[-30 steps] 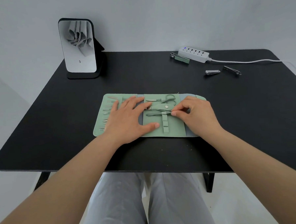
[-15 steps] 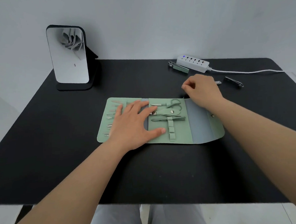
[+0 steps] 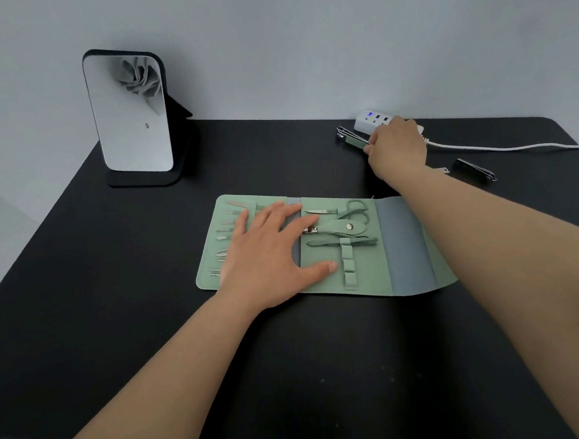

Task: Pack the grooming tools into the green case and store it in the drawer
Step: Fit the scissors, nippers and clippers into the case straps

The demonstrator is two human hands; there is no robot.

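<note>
The green case (image 3: 321,283) lies unfolded in the middle of the black table, with scissors (image 3: 356,210), a strapped clipper and several small metal tools in its loops. My left hand (image 3: 266,250) rests flat on the case's left half, fingers spread. My right hand (image 3: 395,146) is stretched to the far right of the table, where its curled fingers pinch the right end of a green-handled nail clipper (image 3: 351,139) that lies on the table beside the power strip.
A white power strip (image 3: 372,121) with its cable (image 3: 499,148) runs along the back right. A black nail clipper (image 3: 475,169) and a small silver clipper (image 3: 442,170), mostly hidden by my wrist, lie right of my hand. A standing mirror (image 3: 130,113) is at back left.
My right hand left the case, passed over the table behind it and reached the green-handled clipper by the power strip. My left hand stayed flat on the case. The camera moved closer.
</note>
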